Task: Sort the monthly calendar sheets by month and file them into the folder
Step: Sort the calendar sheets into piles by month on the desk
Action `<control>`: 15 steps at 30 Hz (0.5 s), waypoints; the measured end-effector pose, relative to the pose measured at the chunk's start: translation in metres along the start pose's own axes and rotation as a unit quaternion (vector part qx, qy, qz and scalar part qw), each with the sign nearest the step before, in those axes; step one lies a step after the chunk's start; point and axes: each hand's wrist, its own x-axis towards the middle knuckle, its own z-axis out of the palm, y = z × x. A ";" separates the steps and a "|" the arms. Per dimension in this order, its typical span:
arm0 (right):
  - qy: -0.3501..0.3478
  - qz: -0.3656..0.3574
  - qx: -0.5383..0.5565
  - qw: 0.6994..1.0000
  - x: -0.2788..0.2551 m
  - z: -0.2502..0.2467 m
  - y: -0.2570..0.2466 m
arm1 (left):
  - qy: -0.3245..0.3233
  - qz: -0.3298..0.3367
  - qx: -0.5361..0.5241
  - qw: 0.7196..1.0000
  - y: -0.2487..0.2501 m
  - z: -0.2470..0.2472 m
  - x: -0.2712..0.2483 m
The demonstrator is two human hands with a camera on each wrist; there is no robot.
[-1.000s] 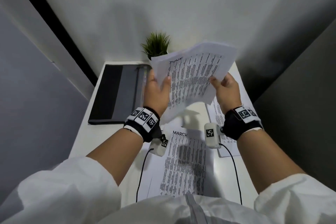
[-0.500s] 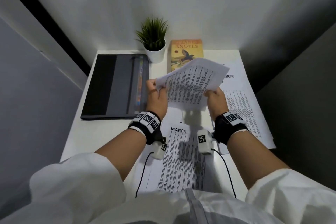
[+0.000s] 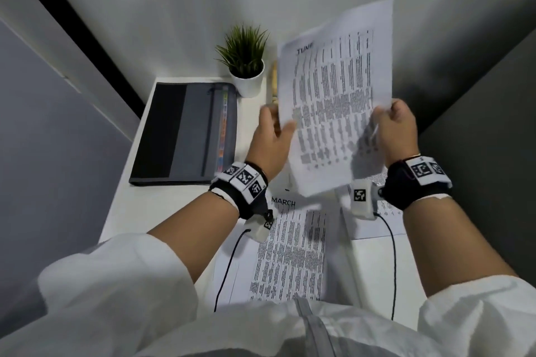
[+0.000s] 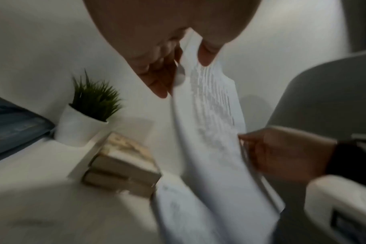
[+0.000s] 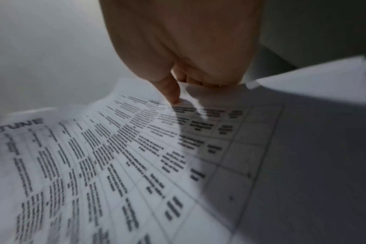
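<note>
I hold a small stack of white calendar sheets upright above the table, the JUNE sheet facing me. My left hand pinches its left edge between thumb and fingers. My right hand grips the right edge, where the sheets fan apart a little. A MARCH sheet lies flat on the white table just in front of me. The dark grey folder lies closed at the left, clear of both hands.
A potted plant stands at the back by the wall. A stack of books sits beside it, mostly hidden behind the raised sheets in the head view. More printed sheets lie under my right wrist. Walls close in on three sides.
Half a second ago the sheets were low and tilted flat over the table. Both hands have since lifted them and turned them upright, covering the book again.
</note>
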 end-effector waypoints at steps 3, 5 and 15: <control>0.004 0.054 -0.116 0.992 0.008 -0.029 0.037 | -0.137 -0.008 0.197 0.971 -0.039 0.004 -0.030; 0.007 0.121 -0.172 0.978 0.009 -0.048 0.070 | -0.226 0.013 0.380 0.897 -0.071 0.002 -0.047; -0.017 0.345 -0.312 0.885 -0.009 -0.100 0.154 | -0.316 0.001 0.536 0.783 -0.134 -0.026 -0.076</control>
